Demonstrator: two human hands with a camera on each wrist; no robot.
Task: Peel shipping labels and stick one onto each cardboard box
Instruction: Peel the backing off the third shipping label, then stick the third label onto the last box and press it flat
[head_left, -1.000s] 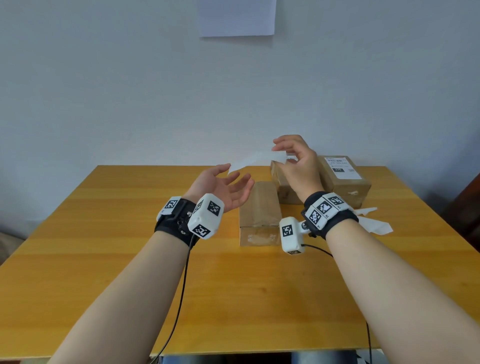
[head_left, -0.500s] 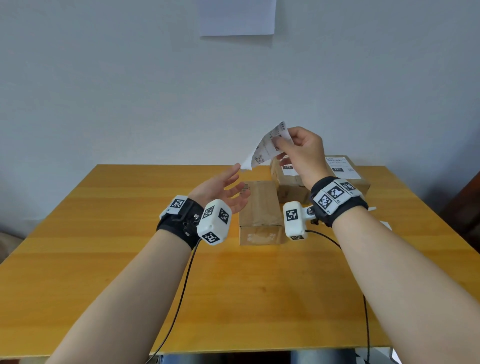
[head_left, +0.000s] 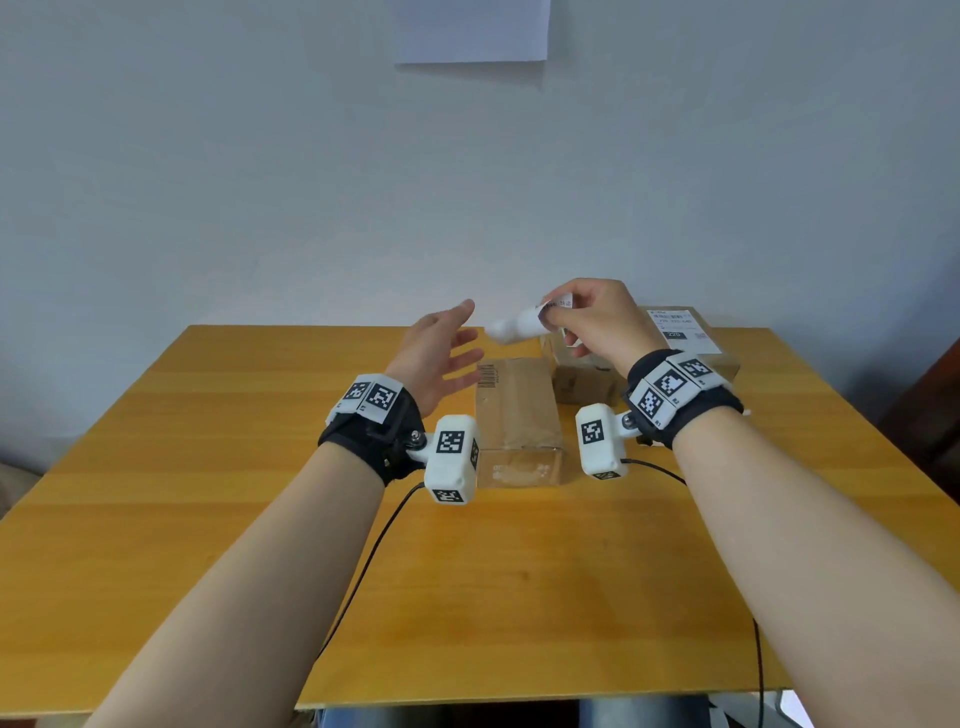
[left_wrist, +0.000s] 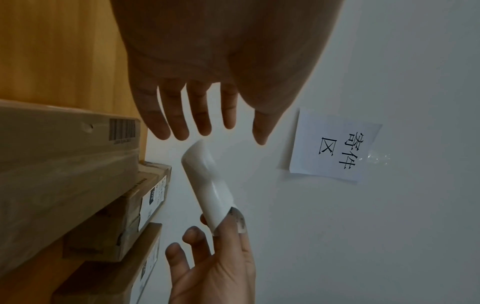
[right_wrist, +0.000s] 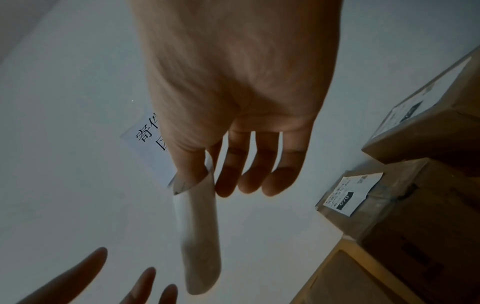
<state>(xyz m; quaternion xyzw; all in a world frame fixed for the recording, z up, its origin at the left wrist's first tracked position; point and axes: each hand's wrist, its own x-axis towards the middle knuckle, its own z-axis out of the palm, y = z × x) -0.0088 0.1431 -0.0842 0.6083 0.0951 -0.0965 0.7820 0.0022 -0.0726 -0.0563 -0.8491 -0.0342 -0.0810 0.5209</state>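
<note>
Right hand (head_left: 592, 317) is pinching one end of a shipping label (head_left: 514, 326) between thumb and index finger; the other three fingers (right_wrist: 249, 174) are hanging loosely extended, off the paper. The label is curling into a loose tube with the glossy white face outward and print just showing at the pinched end. It is hanging in the air, free end pointing toward the left hand (head_left: 441, 353).

Left hand is holding nothing, fingers (left_wrist: 179, 121) straight and spread, tips just short of the label's free end, not touching.

Handling, as judged: the label looks thin, very light and floppy, and is rolling on itself. If the backing is already off, the curl risks sticking to itself; which face is adhesive cannot be told. It probably wants a second hold at the free corner, by the edge only, to pull it flat before lowering.

Boxes, all shut:
- long cardboard box (head_left: 514, 410) below and between the two hands on the table (head_left: 208, 467), printed barcode at its far end, no shipping label seen on top; likely target.
- taped cardboard box (head_left: 587, 379) just beyond, under the right hand, carrying a label in the right wrist view.
- farther cardboard box (head_left: 722, 358) beyond the right wrist, label on top.

Contents not visible.
</note>
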